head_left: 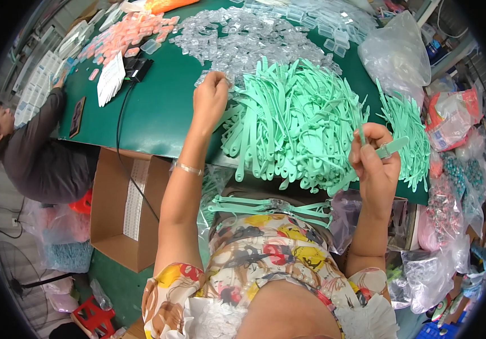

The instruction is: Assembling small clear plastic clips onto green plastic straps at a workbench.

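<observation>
My right hand (377,164) is raised at the right of the heap and closed on a mint-green plastic strap (394,146), whose end sticks out past the fingers. Another green length rises by the fingertips; I cannot tell whether it is the same strap. My left hand (211,100) is closed, its fingers bunched at the near left edge of a spread of small clear plastic pieces (226,37). What it pinches is hidden. Between the hands lies a big tangled heap of mint-green straps (294,118). Several straps joined with clear pieces (271,204) lie across my lap.
A second green strap pile (407,130) lies at the right table edge, near a clear bag (398,53). Salmon-coloured pieces (127,37) lie at the far left. A black cable (120,118) hangs past an open cardboard box (107,209). Another person (45,147) sits at left.
</observation>
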Tool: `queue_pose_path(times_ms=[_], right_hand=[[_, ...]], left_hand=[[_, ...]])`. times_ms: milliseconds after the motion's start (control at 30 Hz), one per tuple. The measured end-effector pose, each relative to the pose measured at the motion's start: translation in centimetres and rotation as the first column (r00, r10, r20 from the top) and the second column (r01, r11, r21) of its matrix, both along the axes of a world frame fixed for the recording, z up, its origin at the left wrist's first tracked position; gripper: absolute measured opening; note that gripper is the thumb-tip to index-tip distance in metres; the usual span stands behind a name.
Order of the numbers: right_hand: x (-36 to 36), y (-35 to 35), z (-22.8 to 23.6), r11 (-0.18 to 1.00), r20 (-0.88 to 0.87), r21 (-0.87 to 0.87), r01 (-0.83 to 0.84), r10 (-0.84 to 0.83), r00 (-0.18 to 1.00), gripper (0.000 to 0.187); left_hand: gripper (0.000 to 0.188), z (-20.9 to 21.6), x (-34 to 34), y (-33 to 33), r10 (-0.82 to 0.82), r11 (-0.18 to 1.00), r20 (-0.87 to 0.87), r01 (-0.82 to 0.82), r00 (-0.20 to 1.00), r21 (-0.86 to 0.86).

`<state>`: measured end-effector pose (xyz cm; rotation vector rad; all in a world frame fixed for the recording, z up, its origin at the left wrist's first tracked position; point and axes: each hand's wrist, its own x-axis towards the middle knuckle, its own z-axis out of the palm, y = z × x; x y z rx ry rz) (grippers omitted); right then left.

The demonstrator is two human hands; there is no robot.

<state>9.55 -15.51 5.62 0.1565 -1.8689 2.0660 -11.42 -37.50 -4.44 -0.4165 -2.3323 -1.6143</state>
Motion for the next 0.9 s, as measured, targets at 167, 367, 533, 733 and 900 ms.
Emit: queue_pose_path(times_ms=[167,367,533,733,900], right_hand=[[0.2,-1.2,-1.3,0.944,0.039,0.329,0.034,-0.049,0.998,0.017],[0.5,-2.8,-4.1,0.950,0.024,0.312,-0.014,0.007,1.000,0.018],[0.9,-3.0,-4.9,0.925,-0.027,0.377,0.044,-0.037,0.999,0.019],[0.9,-2.9,-5.0,0.898,-0.028,0.438,0.047,-0.038,0.999,0.019],[1.0,-2.9,-5.3,0.889,-0.030,0.456,0.036,-0.025,0.999,0.017]], left_hand=[[0.024,5.1,10.6,4.0,-0.681,0.598,0.289,0.283,0.673,0.750],[0.027,5.0,15.8,4.9,-0.850,0.349,0.222,0.195,0.478,0.917],[0.028,5.2,16.6,4.6,-0.867,0.316,0.233,0.125,0.440,0.940],[0.028,4.5,16.9,4.5,-0.888,0.299,0.236,0.106,0.395,0.948],[0.026,4.1,17.1,4.5,-0.896,0.265,0.213,0.083,0.390,0.961]])
